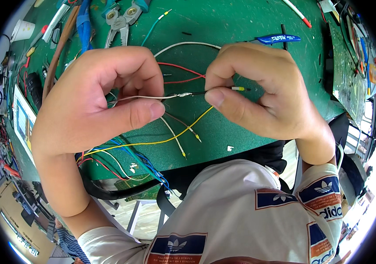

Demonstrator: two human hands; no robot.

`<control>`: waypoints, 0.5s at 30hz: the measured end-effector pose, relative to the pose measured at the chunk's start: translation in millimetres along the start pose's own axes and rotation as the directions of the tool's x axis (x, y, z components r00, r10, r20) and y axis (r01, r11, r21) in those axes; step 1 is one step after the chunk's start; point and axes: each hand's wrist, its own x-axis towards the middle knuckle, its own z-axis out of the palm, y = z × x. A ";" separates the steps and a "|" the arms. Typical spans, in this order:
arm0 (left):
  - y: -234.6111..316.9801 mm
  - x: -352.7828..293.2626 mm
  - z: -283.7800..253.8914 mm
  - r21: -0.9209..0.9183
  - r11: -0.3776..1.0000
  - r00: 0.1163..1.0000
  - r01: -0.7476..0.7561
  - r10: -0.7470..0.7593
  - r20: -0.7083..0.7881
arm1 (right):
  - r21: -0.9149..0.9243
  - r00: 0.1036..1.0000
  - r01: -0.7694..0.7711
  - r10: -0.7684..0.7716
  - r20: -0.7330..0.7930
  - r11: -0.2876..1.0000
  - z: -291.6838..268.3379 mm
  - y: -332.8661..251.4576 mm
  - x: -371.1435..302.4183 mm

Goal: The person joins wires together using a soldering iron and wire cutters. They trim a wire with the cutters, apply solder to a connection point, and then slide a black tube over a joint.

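Observation:
My left hand (95, 99) is closed, with a white wire (146, 97) pinched between thumb and fingers. That wire meets a black wire (198, 93) at a bare, silvery joint (182, 94), in the gap between my hands. My right hand (267, 90) pinches the black wire between thumb and forefinger. A yellow-and-white marked wire end (239, 89) shows inside the curl of my right hand. Two red wires (183, 70) and an arched white wire (188, 43) run behind the joint. In front of it, a yellow wire (153, 143) crosses the green table mat (240, 130).
Teal-handled pliers (122, 20) lie at the far left, near a teal wire (155, 27) and a paper cup (23, 31). A blue-handled tool (279, 39) lies beyond my right hand. Blue and green wires (142, 160) hang over the table's near edge.

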 end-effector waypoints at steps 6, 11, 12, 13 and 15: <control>0.9 0.4 -1.5 -0.006 1.000 1.000 0.001 -0.001 0.020 | 0.031 0.999 -0.006 0.007 -0.036 0.999 0.6 -0.4 1.4; -0.1 -1.1 -3.4 0.071 0.995 0.997 -0.074 0.071 0.035 | 0.059 0.999 -0.012 0.014 -0.029 0.998 -0.8 -1.5 1.8; 0.0 -1.4 -3.3 0.075 0.994 0.997 -0.078 0.075 0.036 | 0.064 1.000 -0.013 0.014 -0.025 0.998 -1.0 -1.7 1.8; 0.2 -1.4 -3.0 0.078 0.994 0.996 -0.081 0.079 0.038 | 0.069 1.000 -0.014 0.016 -0.023 0.998 -1.1 -2.0 1.7; -0.7 -1.5 -2.5 0.097 0.989 0.993 -0.112 0.109 0.039 | 0.080 1.000 -0.011 0.012 -0.017 0.997 -1.2 -2.0 1.5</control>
